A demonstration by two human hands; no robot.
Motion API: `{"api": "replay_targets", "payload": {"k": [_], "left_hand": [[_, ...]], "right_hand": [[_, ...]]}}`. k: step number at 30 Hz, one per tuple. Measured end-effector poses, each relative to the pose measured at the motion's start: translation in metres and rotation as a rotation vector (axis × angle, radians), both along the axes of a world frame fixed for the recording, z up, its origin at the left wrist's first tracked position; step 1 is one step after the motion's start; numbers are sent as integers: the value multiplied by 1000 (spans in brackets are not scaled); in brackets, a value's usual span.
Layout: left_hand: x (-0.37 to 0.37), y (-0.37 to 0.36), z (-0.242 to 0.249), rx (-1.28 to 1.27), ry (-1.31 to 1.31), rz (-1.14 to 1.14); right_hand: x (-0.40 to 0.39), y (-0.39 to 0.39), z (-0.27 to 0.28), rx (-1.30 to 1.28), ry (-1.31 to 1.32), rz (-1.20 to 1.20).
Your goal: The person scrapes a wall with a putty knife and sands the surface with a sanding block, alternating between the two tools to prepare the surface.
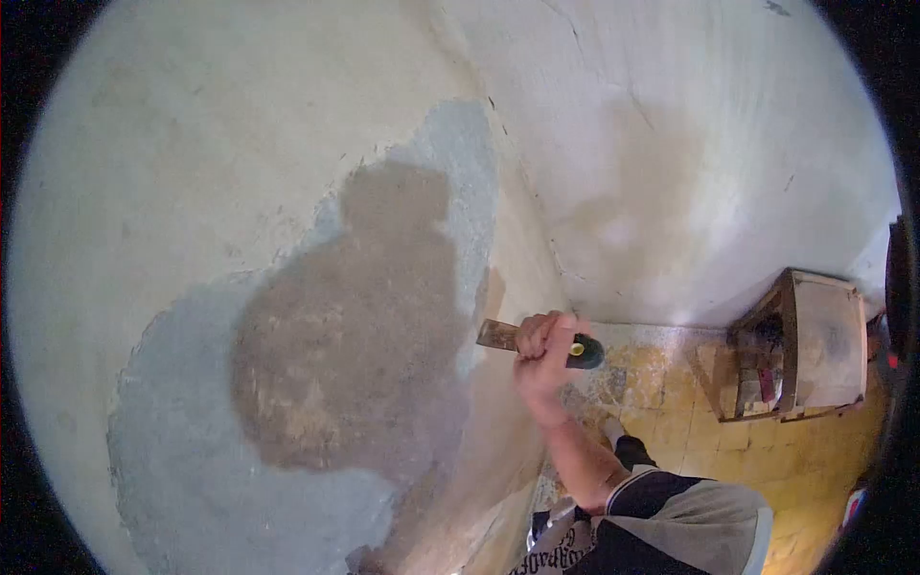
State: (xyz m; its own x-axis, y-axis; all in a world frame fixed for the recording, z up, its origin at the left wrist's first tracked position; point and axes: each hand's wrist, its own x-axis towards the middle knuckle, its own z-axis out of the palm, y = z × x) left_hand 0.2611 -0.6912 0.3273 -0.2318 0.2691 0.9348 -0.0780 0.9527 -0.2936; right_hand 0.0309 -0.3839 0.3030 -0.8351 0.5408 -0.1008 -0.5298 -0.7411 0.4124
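My right hand (544, 347) is wrapped round a scraper, with the dark end of its handle (588, 353) sticking out to the right and its flat, stained blade (497, 334) pointing left. The blade is close to the wall (211, 125); whether it touches cannot be made out. Pale paint surrounds a bare blue-grey patch (192, 383) on this wall, and a dark shadow lies across that patch. My left hand is not in view.
A second pale wall (767, 134) meets the first at a corner. A wooden stool-like frame (829, 335) stands at the right on the yellow tiled floor (704, 422). Pale debris (613, 369) lies near the corner, close to a foot (613, 431).
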Motion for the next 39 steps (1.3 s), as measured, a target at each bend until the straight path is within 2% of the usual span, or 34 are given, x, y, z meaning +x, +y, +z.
{"api": "replay_targets", "payload": {"k": [1,3,4,7,9,11,14,17,20,23,24,25,26,27,28,29,31,32,35,38,39], "left_hand": [[1,3,4,3,-29,9],[2,8,10,19,-74,12],[3,6,12,-39,-66,52],[5,-6,4,32,-16,-127],[16,-10,0,92,-122,-77],[19,-12,-1,141,-181,-70],[23,-13,6,138,-252,-109],[13,-31,-16,86,-159,-147],[22,-17,2,250,-287,-273],[33,-10,-14,549,-307,-430],[37,3,-16,663,-296,-481],[38,11,-16,776,-285,-529],[38,14,-21,743,-307,-663],[44,26,-16,824,-456,-665],[45,33,-10,728,-541,-662],[47,38,-6,633,-622,-659],[58,46,-13,637,-710,-676],[64,50,-14,645,-754,-668],[80,60,-17,654,-879,-600],[98,71,-28,698,-953,-518],[100,80,-28,756,-935,-476]], "right_hand": [[-4,-8,-6,-610,240,358],[-5,-13,-29,-714,156,648],[0,-18,-53,-208,-135,540],[19,-48,-125,1269,-891,-12],[52,-34,-164,1560,-850,-196],[90,-14,-163,1663,-749,-146],[139,15,-184,1820,-666,140],[179,39,-230,2220,-727,70],[231,47,-200,1824,-683,368],[269,67,-201,1634,-857,598],[279,71,-200,1725,-738,498],[288,75,-201,1700,-749,528],[297,79,-205,1675,-759,561],[306,84,-206,1652,-769,599],[308,79,-186,1483,-657,591],[312,83,-191,1507,-657,589],[311,94,-202,1560,-637,591],[307,94,-203,1616,-743,601],[263,97,-191,1844,-470,542],[194,90,-137,1984,-127,572],[171,87,-118,1938,10,507]]}}
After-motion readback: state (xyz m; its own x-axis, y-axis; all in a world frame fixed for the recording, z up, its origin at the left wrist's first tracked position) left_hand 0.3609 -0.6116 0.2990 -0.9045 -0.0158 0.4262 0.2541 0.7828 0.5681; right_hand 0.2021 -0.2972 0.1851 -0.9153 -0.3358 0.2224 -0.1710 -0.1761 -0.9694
